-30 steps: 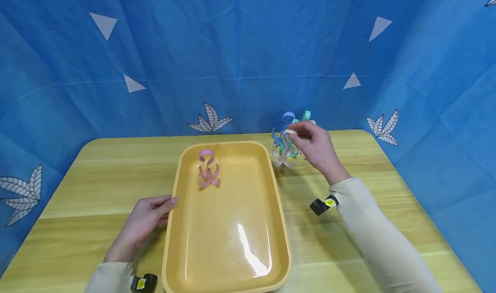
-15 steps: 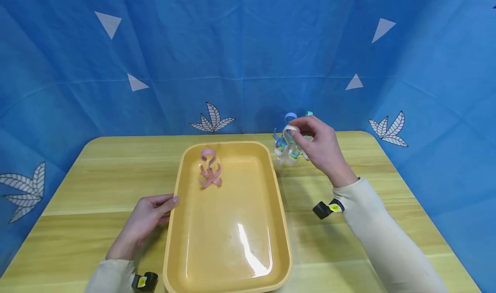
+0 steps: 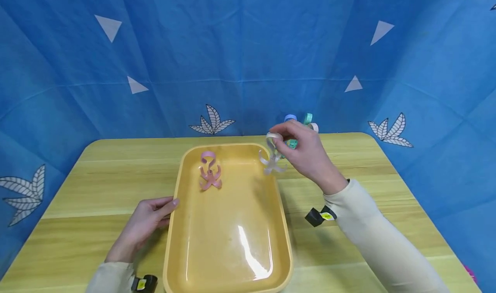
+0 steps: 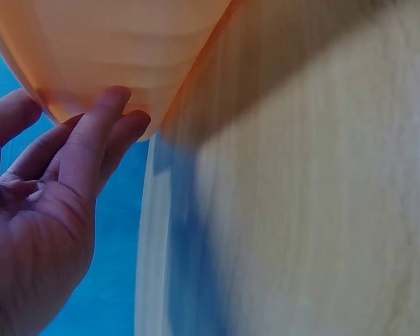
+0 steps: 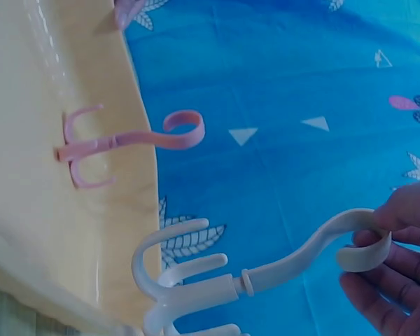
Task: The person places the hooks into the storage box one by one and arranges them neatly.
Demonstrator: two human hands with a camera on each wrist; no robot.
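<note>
My right hand point(image 3: 304, 151) pinches a white multi-prong hanging hook point(image 3: 273, 166) by its curved top. The prongs hang down over the far right rim of the yellow tray point(image 3: 224, 232). In the right wrist view, thumb and fingers close round the curl of this white hook point(image 5: 203, 294). A pink hook point(image 3: 210, 180) of the same kind stands upright in the tray's far left corner. On the tray's left rim my left hand point(image 3: 145, 222) has its thumb over the edge, its fingers against the outer wall point(image 4: 119, 56).
Behind my right hand, at the table's back edge, more hooks stand partly hidden: a blue hook point(image 3: 290, 118), a green hook point(image 3: 308, 118) and a white one. A blue patterned curtain point(image 3: 240, 60) rises behind the wooden table point(image 3: 128, 164).
My right hand has carried the white hook away from the cluster, leftward to the tray's right rim. The left hand keeps its hold on the tray; the pink hook stays put.
</note>
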